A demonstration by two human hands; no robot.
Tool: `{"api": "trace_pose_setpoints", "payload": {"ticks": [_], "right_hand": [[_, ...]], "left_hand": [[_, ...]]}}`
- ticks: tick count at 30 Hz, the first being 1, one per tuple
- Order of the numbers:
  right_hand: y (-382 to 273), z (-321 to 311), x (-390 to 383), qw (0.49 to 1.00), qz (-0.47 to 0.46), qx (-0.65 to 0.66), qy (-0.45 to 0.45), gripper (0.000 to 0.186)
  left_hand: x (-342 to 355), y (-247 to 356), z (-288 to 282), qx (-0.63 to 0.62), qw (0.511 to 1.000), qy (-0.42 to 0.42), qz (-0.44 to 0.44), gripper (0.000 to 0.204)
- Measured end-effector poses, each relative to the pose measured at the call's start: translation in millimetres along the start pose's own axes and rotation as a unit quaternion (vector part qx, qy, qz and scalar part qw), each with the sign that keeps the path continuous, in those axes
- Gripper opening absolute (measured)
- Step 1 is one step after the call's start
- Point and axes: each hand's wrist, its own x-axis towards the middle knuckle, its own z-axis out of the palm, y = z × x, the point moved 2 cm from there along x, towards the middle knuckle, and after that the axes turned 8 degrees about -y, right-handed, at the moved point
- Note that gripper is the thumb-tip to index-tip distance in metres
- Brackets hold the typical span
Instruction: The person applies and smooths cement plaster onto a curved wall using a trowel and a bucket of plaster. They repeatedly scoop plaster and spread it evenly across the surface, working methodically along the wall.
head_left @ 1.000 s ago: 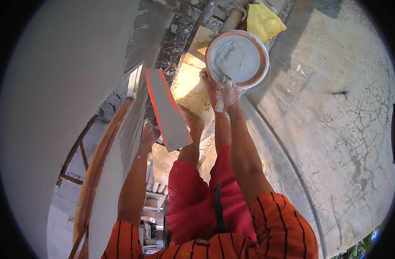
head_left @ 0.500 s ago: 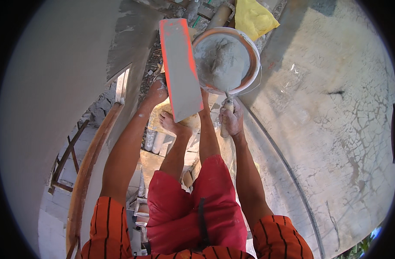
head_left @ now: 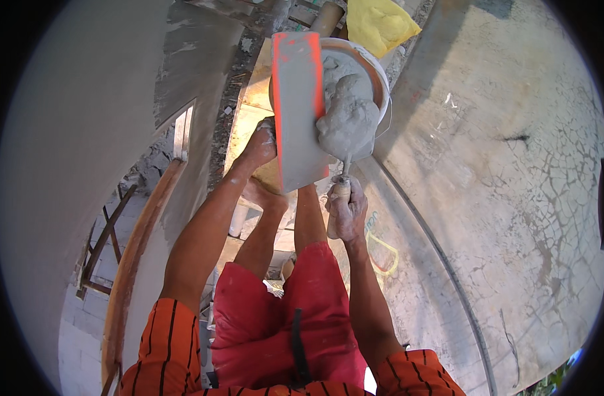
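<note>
My left hand [head_left: 265,137] is closed at the left edge of a long orange-red plastering float [head_left: 299,112], whose flat face is smeared with grey mortar. The board hides most of its fingers and the handle. My right hand [head_left: 347,210] grips the pale handle of a trowel [head_left: 346,166]. A big lump of wet mortar [head_left: 349,119] covers the trowel's blade, close against the float's right edge. Behind both tools stands a round bucket [head_left: 380,82] with a wire handle and more grey mortar inside, partly hidden by the float.
A yellow bag or sheet [head_left: 379,26] lies beyond the bucket. To the left rise a smooth grey wall [head_left: 84,132] and an opening with a wooden sill [head_left: 140,264]. On the right spreads a cracked concrete surface [head_left: 500,198]. My bare feet stand on boards below.
The trowel has lifted toward me out of the bucket, carrying a lump of mortar. The float has shifted right, now covering the bucket's left part.
</note>
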Motion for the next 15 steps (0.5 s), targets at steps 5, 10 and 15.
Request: {"api": "trace_pose_setpoints", "payload": {"ticks": [5, 10, 15], "right_hand": [[-43, 40, -44, 0.981, -0.057, -0.179, 0.052, 0.045], [-58, 45, -51, 0.975, -0.022, -0.219, 0.037, 0.045], [-60, 44, -54, 0.980, -0.022, -0.198, 0.012, 0.038]], "left_hand": [[4, 14, 35, 0.011, 0.997, 0.067, 0.048, 0.031], [6, 10, 38, 0.009, 0.998, 0.037, 0.053, 0.036], [-5, 28, 34, 0.032, 0.996, 0.068, 0.045, 0.033]]}}
